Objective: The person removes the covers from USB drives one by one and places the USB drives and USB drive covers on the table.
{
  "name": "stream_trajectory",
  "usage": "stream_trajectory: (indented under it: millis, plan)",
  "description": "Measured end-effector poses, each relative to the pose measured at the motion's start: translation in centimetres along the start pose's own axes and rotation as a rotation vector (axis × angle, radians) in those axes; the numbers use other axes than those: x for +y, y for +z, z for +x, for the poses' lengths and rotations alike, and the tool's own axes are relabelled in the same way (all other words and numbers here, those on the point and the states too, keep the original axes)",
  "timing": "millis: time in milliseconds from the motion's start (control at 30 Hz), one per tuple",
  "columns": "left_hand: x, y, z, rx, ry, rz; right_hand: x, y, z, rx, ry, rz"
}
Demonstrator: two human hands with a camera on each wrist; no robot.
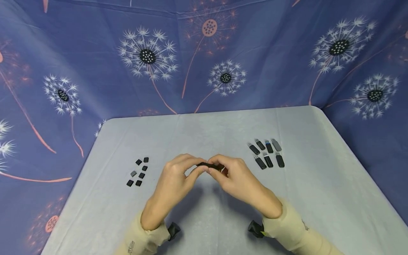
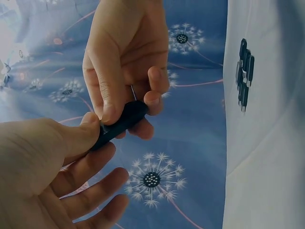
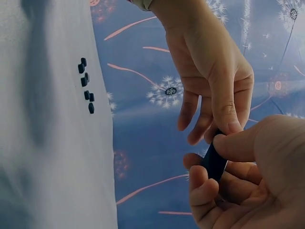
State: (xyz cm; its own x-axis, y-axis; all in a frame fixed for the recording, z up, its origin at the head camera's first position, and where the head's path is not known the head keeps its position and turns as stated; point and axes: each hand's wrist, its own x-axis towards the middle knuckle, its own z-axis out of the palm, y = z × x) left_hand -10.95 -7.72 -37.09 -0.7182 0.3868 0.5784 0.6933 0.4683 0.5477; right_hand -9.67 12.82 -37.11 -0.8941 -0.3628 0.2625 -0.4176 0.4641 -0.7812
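Over the middle of the table, both hands hold a black USB flash drive (image 2: 131,116) between them. My left hand (image 1: 173,177) pinches one end of it between thumb and index finger, its other fingers spread loosely in the left wrist view. The right hand (image 1: 240,179) grips the drive's longer body (image 3: 215,164), thumb on top and fingers curled beneath. Fingertips of the two hands nearly meet on the drive, and they hide part of its surface. To the left of my left hand lie several small caps (image 1: 141,175), mostly black, one grey.
Right of the hands, several uncapped USB flash drives (image 1: 268,146) lie in two rows, mostly black, one grey. The light grey table (image 1: 204,134) has a patterned blue cloth (image 1: 271,46) behind it and at its sides. Black wrist devices (image 1: 255,228) hang at both cuffs.
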Motion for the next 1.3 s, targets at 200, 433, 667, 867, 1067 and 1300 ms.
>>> stream_trajectory:
  millis: [200, 433, 667, 867, 1067, 1300]
  plan:
    - [-0.1, 0.1, 0.0, -0.011, -0.037, -0.054, 0.4, 0.0, 0.0, 0.019, -0.085, -0.021]
    - [-0.6, 0.7, -0.6, -0.067, -0.08, -0.075, 1.0, 0.0, -0.2, -0.015, -0.13, -0.081]
    - [-0.4, 1.2, -0.9, -0.123, -0.101, -0.064, 1.9, 0.1, -0.9, -0.039, -0.141, -0.081]
    - [-0.1, 1.3, -0.9, -0.109, -0.112, -0.068, 2.1, 0.1, -1.2, -0.026, -0.181, -0.081]
    - [-0.2, 1.3, -1.2, -0.094, -0.129, -0.121, 1.5, 0.0, -1.3, -0.053, -0.176, -0.068]
    - [-0.1, 1.1, -1.1, -0.09, -0.155, -0.151, 1.3, 0.1, -1.2, -0.051, -0.224, -0.062]
